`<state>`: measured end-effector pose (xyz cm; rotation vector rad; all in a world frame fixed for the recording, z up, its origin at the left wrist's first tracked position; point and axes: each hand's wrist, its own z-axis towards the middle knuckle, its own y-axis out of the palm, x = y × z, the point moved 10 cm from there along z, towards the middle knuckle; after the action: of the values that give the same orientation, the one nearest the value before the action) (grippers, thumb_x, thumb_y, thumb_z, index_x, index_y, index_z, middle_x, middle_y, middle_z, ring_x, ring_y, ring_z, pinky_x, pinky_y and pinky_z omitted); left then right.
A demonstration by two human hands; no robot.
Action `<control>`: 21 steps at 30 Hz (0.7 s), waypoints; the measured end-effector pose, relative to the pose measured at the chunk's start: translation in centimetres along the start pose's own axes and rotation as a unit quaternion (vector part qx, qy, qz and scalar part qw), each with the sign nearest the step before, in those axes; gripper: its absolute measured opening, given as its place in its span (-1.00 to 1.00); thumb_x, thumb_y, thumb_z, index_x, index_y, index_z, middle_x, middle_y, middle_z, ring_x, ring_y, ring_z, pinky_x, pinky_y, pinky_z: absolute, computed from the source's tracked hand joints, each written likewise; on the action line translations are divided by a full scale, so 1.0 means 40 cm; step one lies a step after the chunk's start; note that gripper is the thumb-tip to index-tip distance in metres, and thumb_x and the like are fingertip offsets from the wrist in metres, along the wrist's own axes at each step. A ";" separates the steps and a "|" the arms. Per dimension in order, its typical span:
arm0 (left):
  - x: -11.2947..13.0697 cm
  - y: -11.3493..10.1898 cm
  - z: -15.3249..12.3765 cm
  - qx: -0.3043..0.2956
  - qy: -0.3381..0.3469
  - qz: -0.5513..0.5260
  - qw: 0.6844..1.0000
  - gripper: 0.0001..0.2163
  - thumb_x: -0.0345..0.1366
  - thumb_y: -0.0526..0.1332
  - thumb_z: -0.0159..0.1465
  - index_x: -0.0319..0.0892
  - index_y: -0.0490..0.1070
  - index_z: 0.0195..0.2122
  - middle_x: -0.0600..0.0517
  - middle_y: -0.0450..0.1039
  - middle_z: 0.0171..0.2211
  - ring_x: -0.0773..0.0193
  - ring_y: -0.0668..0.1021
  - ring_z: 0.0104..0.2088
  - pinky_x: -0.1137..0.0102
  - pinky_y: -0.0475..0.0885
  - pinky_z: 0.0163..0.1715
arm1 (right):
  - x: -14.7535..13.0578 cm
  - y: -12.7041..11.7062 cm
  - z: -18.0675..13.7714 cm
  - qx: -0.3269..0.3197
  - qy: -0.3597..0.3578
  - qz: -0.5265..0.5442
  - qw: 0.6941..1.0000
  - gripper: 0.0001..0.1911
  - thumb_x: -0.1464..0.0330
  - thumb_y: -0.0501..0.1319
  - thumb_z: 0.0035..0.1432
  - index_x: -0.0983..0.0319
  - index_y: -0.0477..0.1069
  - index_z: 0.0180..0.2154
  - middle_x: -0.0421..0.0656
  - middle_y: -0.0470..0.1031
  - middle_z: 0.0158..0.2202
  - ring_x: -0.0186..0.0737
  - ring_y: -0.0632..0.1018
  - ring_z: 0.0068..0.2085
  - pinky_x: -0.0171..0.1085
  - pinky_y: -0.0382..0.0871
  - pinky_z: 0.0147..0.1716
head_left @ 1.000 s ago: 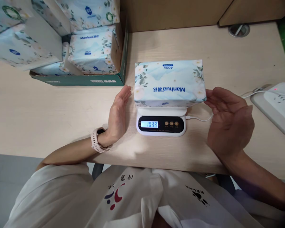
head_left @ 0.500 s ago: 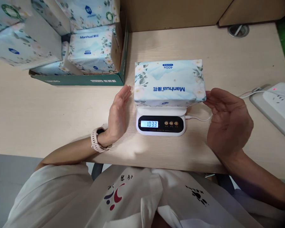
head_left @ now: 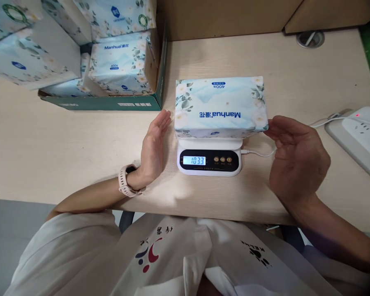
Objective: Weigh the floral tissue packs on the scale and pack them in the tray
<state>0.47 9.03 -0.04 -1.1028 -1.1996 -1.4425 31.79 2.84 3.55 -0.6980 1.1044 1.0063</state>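
Observation:
A blue floral tissue pack [head_left: 220, 105], its lettering upside down to me, rests on a white digital scale [head_left: 209, 169]. The lit display [head_left: 194, 160] reads 103.3. My left hand [head_left: 154, 148] stands on edge on the table, left of the pack and apart from it, fingers stretched out and holding nothing. At the right, my right hand [head_left: 297, 158] is open with its palm turned inward. Its fingertips are close to the pack's right end; whether they touch it I cannot tell.
A green carton [head_left: 111, 103] at the back left holds several more tissue packs [head_left: 120, 68], piled above its rim. Large brown cardboard [head_left: 228, 18] stands along the back. A white power strip [head_left: 362, 129] lies at the right, and a white cable [head_left: 259, 154] plugs into the scale.

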 end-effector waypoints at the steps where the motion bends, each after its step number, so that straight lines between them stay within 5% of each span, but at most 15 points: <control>1: 0.001 0.001 0.000 -0.001 0.001 0.001 1.000 -0.44 0.28 0.18 0.47 0.03 0.55 0.27 -0.03 0.44 0.45 -0.09 0.31 0.58 -0.01 0.13 0.66 | -0.002 0.002 0.000 -0.005 -0.006 -0.007 1.000 -0.62 0.05 0.19 0.45 0.05 0.69 0.02 -0.14 0.75 0.01 -0.05 0.75 0.07 0.16 0.63 0.24; 21: -0.001 0.000 0.001 0.002 -0.004 -0.009 1.000 -0.43 0.29 0.21 0.45 0.02 0.54 0.27 -0.04 0.43 0.46 -0.13 0.29 0.59 -0.05 0.10 0.66 | -0.017 0.006 -0.002 0.006 -0.013 0.009 1.000 -0.68 0.10 0.25 0.41 0.05 0.73 -0.03 -0.18 0.77 -0.06 -0.10 0.76 0.02 0.10 0.66 0.21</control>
<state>0.47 9.06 -0.08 -1.0989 -1.2194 -1.4506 31.47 2.66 4.19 -0.6649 1.0960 1.0198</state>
